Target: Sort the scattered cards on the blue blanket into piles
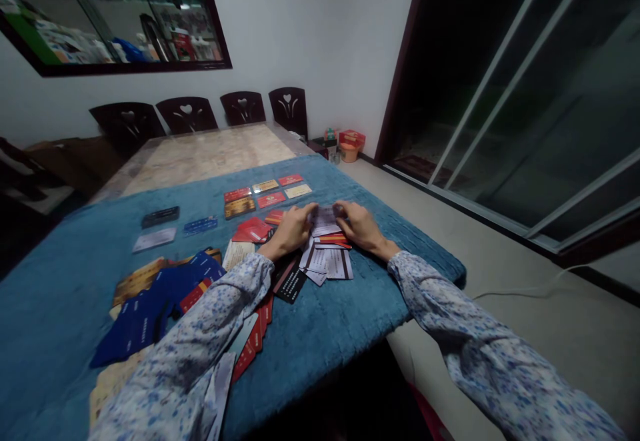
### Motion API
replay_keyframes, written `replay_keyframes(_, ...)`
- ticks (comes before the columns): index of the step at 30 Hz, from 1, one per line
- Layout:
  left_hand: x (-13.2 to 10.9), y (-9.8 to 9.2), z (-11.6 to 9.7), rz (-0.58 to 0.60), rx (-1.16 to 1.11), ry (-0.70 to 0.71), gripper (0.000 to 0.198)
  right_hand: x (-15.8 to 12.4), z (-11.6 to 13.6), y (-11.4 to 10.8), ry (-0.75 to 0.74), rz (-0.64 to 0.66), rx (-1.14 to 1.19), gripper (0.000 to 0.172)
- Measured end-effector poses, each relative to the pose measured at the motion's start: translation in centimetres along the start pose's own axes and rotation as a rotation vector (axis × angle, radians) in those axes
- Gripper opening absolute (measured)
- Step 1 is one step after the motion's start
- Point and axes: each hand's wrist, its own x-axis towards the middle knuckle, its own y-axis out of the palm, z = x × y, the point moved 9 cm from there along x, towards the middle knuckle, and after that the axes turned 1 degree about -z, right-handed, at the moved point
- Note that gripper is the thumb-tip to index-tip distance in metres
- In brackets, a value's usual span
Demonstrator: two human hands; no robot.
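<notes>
Between my two hands are pale printed cards [327, 221], with red and yellow striped cards [334, 240] just below them. My left hand [293, 229] has its fingers curled on the left edge of the pale cards. At their right edge, my right hand [364, 226] grips with thumb and fingers. Other white cards with dark stripes [336, 264] lie fanned on the cloth beneath. A black card [291, 282] with white print rests by my left wrist. Red cards [251, 230] are spread left of my left hand.
A blue cloth [370, 308] covers the near table. Farther up lie small card stacks, including a gold one [240, 207] and a red one [271, 199]. Blue cards [145, 314] are heaped at left, near a black stack [160, 216]. Dark chairs [187, 114] line the wall.
</notes>
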Motion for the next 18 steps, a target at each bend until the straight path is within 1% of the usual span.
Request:
replay_keyframes(8,0.10,0.11,0.26,-0.014,0.041,0.009,0.065,0.24,0.43,0.21,-0.022,0.080,-0.066,0.045)
replay_keyframes(13,0.23,-0.27,0.31,-0.039,0.022,0.014,0.064,0.20,0.43,0.02,-0.059,0.061,-0.044,0.057)
replay_keyframes(18,0.31,-0.75,0.29,-0.037,0.007,0.015,0.059,0.17,0.45,0.06,-0.091,0.052,-0.031,0.059)
